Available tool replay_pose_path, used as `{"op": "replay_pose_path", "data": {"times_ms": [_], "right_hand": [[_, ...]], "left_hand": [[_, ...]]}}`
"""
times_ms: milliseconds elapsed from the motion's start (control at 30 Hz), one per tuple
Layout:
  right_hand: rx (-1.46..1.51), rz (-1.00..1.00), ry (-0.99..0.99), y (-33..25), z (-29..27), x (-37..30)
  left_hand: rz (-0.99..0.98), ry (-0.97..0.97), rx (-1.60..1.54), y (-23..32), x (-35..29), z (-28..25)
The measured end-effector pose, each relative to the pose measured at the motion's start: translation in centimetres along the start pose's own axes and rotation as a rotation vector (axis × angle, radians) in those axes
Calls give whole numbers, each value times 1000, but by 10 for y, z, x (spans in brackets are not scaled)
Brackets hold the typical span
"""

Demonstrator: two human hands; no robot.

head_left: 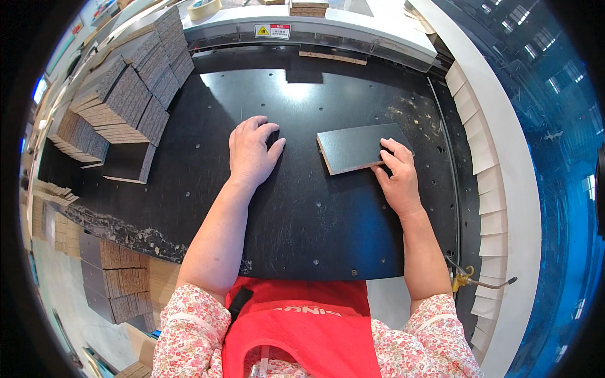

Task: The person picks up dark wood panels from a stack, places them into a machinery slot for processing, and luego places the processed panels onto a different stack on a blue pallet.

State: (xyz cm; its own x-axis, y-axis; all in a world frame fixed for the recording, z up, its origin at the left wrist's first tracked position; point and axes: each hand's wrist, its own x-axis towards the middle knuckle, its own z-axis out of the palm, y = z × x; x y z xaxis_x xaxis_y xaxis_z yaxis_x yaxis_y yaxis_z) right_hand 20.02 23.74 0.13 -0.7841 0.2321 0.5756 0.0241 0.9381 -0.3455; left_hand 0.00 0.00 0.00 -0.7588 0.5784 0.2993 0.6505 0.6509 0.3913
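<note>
A dark grey rectangular particle board panel point(356, 148), with a raw brown edge, is right of the middle of the black table point(296, 214). My right hand point(398, 170) grips its right end, fingers on the top face and thumb at the near edge. The panel's near edge seems slightly raised, but I cannot tell how far. My left hand point(253, 150) lies on the table to the left of the panel, fingers spread and a little bent, with nothing in it. A second panel point(333, 55) is at the far side, against the machine's front.
Stacks of similar panels point(123, 94) stand along the table's left side, and more stacks point(120, 277) sit lower, beyond its edge. A white machine beam point(315, 28) crosses the far side. Overlapping pale flaps point(485, 189) line the right; a yellow air nozzle point(463, 277) hangs near there.
</note>
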Motion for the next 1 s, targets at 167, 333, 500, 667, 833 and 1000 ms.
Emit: {"op": "replay_pose_path", "data": {"times_ms": [167,333,500,667,833,1000], "right_hand": [[19,10,1,-2,1,-1],[2,14,3,-2,0,-1],[0,34,35,0,-1,-1],[-42,85,66,5,-2,0],[-19,126,62,6,1,3],[-25,142,43,6,2,5]], "left_hand": [[6,1,-11,-2,-2,-1],[4,16,8,0,-1,-1],[18,38,4,1,0,1],[35,78,-13,1,12,7],[111,142,47,-4,43,22],[233,191,122,-4,100,43]]}}
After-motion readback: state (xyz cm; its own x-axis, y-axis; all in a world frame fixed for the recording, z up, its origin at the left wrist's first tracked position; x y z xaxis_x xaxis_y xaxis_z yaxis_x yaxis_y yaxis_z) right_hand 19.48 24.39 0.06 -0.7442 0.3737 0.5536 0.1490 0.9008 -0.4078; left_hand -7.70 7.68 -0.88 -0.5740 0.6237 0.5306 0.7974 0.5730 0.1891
